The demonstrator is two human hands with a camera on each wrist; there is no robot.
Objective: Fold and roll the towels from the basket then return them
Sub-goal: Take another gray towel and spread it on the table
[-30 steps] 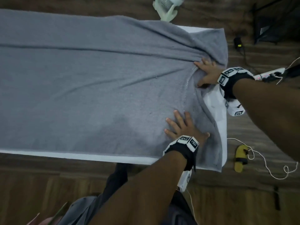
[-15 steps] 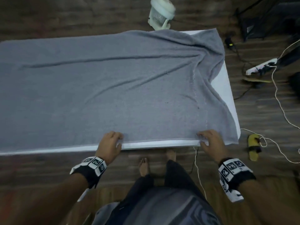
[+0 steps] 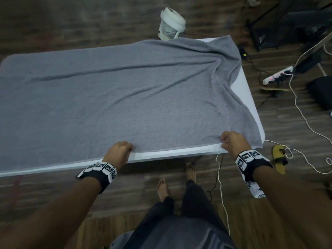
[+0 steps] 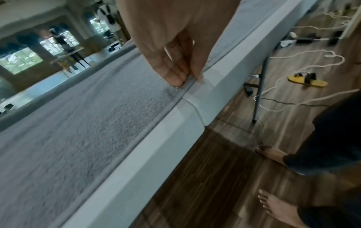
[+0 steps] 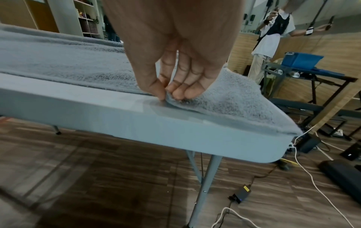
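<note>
A large grey towel (image 3: 111,97) lies spread over the white table (image 3: 161,154), wrinkled toward its far right corner. Both hands are at the towel's near edge. My left hand (image 3: 124,148) pinches that hem between thumb and fingers (image 4: 176,80) near the middle of the table's front. My right hand (image 3: 227,141) pinches the hem (image 5: 170,98) near the right end and lifts it slightly off the table (image 5: 97,111). The towel (image 4: 78,131) lies flat along the edge beside the left hand. No basket is in view.
A white fan (image 3: 171,24) stands on the floor beyond the table. A power strip (image 3: 276,77), cables, a yellow sandal (image 3: 279,159) and a dark stand lie to the right. My bare feet (image 3: 177,178) are under the front edge. Another person (image 5: 271,35) stands far off.
Both hands left the right end of the towel, where they were pressing it, and came back to the near edge. They now pinch the hem, and the right hand has lifted it a little.
</note>
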